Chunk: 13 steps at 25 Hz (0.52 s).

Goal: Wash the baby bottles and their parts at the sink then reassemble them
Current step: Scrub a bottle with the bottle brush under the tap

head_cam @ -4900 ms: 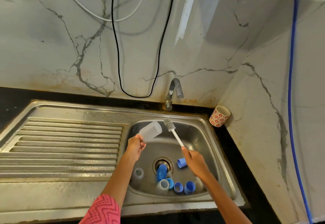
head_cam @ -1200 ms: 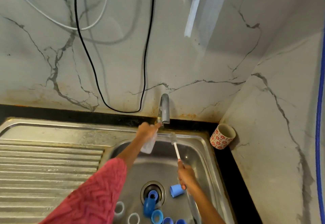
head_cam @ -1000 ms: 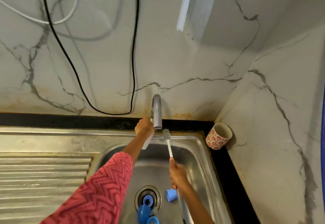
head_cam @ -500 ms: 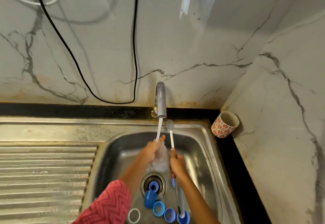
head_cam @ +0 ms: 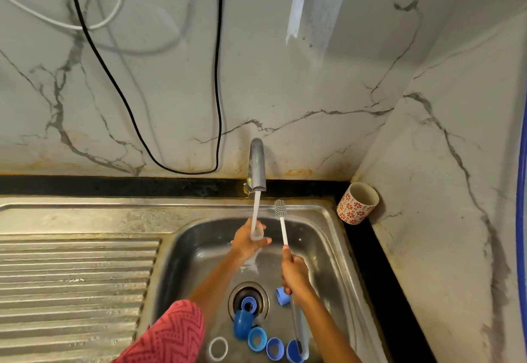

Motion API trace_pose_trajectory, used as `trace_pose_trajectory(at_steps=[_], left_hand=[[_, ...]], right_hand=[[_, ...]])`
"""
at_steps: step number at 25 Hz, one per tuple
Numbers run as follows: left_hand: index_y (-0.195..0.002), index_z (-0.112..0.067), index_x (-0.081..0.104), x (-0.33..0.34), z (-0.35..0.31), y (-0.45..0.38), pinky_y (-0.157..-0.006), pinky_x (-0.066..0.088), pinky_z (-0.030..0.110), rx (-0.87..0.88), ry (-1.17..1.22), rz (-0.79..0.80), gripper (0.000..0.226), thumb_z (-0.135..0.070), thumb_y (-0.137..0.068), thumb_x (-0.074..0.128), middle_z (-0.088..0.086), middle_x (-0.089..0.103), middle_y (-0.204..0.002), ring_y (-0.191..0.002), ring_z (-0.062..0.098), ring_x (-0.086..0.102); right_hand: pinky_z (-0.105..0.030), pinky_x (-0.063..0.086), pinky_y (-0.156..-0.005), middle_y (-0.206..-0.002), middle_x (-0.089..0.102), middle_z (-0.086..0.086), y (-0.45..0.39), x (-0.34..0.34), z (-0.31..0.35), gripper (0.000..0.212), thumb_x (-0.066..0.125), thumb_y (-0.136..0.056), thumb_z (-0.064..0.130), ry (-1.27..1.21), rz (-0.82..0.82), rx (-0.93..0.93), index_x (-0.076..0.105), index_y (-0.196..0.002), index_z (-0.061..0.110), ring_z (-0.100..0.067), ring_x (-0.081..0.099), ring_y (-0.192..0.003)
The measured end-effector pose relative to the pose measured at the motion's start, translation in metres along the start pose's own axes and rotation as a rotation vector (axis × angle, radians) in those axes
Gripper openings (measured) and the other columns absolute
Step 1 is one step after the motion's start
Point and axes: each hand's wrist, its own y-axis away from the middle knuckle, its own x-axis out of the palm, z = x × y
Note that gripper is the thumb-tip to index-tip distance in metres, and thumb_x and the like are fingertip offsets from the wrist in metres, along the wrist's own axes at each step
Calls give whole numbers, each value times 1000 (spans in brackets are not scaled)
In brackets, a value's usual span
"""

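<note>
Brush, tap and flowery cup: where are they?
brush (head_cam: 279, 209), head view, on its bristle head.
tap (head_cam: 257, 167), head view, on the spout.
flowery cup (head_cam: 354, 209), head view, on its patterned side.

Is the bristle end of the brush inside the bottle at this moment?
No, the brush is held upright by the right hand, its bristles in the open air beside the bottle that the left hand holds under the water.

We see two bare arms. The left arm (head_cam: 216, 280) has a short pink-red sleeve (head_cam: 168, 334) with darker zigzag lines and little dots on it. The right arm (head_cam: 328, 325) shows no sleeve. Both hands wear nothing.
</note>
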Motion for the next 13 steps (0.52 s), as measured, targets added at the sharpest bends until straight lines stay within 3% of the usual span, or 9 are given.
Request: trace_pose_trajectory(at_steps=[4,7,10,12,13], left_hand=[[-94,-16,52,0,14,13,-81,42,21,70,6,63,32,-7,-74,76,-5,58,-98,-96,14,54],[-89,-17,53,-6,-14,3,-77,48,26,9,125,2,25,-10,-78,73,-3,59,-88,-89,18,58],[-100,-13,55,-17,-30,-19,-76,54,34,-314,248,-195,22,-25,-86,66,6,63,-95,-87,22,62],[-100,-6,62,-24,-32,-24,-86,53,39,-553,305,-163,25,-28,-88,62,14,66,-105,-94,27,63],[-105,-3,63,-27,-36,-27,-88,52,38,-573,311,-159,28,-26,-89,60,15,65,-107,-94,28,62]], right_hand=[[-19,24,-34,-49,33,2,8,4,0,44,31,-100,46,-6,32,-19,44,-69,18,-7,27,-33],[-19,24,-34,-50,33,2,10,4,2,46,33,-100,46,-14,22,-19,41,-66,16,-8,27,-33],[-19,23,-33,-49,33,2,8,0,2,47,33,-99,47,-9,-4,-6,38,-64,16,-7,27,-32],[-19,23,-33,-48,32,3,7,-1,-2,48,33,-99,47,1,3,6,38,-63,17,-7,26,-32],[-19,23,-33,-48,32,3,8,0,-4,48,33,-99,47,3,16,13,38,-63,16,-7,26,-32]])
